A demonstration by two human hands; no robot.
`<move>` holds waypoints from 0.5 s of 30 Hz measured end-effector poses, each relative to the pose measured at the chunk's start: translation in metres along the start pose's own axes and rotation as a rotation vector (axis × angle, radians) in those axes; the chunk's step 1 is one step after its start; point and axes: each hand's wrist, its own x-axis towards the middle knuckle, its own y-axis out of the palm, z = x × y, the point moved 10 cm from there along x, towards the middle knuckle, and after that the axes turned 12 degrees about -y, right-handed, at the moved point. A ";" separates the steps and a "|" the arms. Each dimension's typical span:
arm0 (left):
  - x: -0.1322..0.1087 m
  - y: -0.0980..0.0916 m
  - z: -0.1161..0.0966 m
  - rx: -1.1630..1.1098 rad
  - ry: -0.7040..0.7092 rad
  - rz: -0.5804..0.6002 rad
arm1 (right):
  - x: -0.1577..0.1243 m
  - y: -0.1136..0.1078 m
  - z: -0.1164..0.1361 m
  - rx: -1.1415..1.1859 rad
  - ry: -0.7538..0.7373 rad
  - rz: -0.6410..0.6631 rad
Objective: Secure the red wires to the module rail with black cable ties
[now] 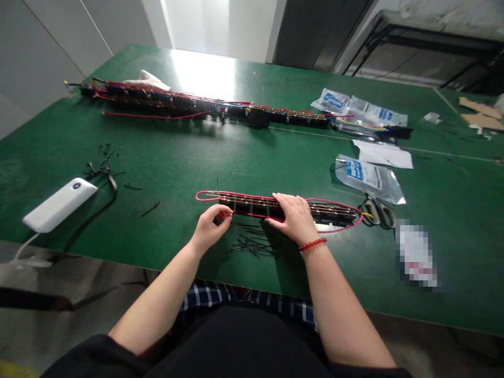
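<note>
A long black strip assembly (pixel 333 212) with thin metal rods along it lies on the green table in front of me. A red wire (pixel 202 196) loops around it and past both ends. My right hand (pixel 293 215) lies across the strip, thumb on the near side and fingers on the far side, gripping it. At the strip's near left edge, my left hand (pixel 211 226) has thumb and forefinger pinched on the red wire; the fingers partly hide the spot. Just below sits a pile of thin black cable ties (pixel 254 245).
Behind lies a longer wired black assembly (pixel 177 102). A white device (pixel 59 205) with a cable is at left, near loose black ties (pixel 103 167). On the right are scissors (pixel 378 212), plastic bags (pixel 366 176), white paper (pixel 384 153) and a blurred-out item (pixel 417 254).
</note>
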 end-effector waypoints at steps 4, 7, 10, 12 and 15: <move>0.000 -0.001 -0.003 0.010 0.013 -0.007 | 0.005 -0.022 0.012 0.042 0.013 -0.056; 0.000 -0.001 -0.003 0.005 0.015 -0.018 | 0.012 -0.042 0.037 0.150 -0.015 -0.176; 0.000 0.000 -0.002 0.014 0.010 -0.012 | 0.021 -0.041 0.075 0.347 -0.123 -0.185; -0.001 0.001 -0.002 0.025 0.004 -0.006 | 0.024 -0.032 0.096 0.425 -0.157 -0.151; -0.002 0.001 -0.003 0.038 0.008 -0.007 | 0.027 -0.013 0.116 0.541 -0.156 -0.085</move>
